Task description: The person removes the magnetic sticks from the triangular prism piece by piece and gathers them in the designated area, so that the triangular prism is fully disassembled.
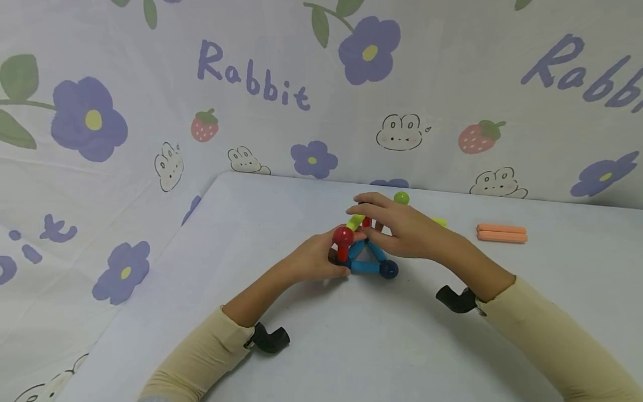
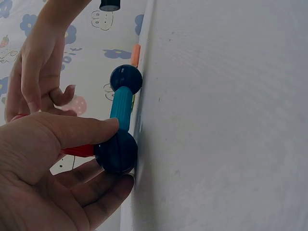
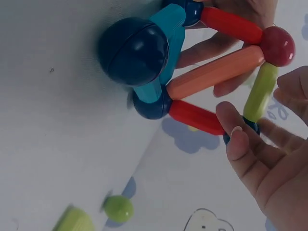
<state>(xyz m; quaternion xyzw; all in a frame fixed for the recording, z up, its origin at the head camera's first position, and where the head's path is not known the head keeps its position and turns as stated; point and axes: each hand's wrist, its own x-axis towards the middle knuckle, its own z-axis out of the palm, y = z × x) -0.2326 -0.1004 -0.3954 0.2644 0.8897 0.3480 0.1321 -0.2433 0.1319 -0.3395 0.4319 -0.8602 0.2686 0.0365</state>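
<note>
A frame of magnetic building rods and balls stands on the table, its base a triangle of blue rods [image 1: 365, 267] joined by dark blue balls [image 1: 389, 269]. Red rods [image 3: 231, 24] rise from the base. A yellow-green rod [image 3: 261, 91] runs from a red ball [image 1: 344, 236] to a dark blue ball at the top, and an orange rod [image 3: 216, 72] slants across one side. My left hand [image 1: 316, 258] grips a base corner, its thumb on the dark blue ball [image 2: 117, 151]. My right hand [image 1: 402, 226] holds the top dark blue ball [image 3: 251, 126], partly hidden by the fingers.
Two orange rods [image 1: 501, 233] lie side by side on the table to the right. Behind my right hand are a yellow-green ball [image 1: 401, 198] and a yellow-green rod [image 1: 440, 221], partly covered by the wrist. A printed cloth [image 1: 351, 111] hangs behind the table.
</note>
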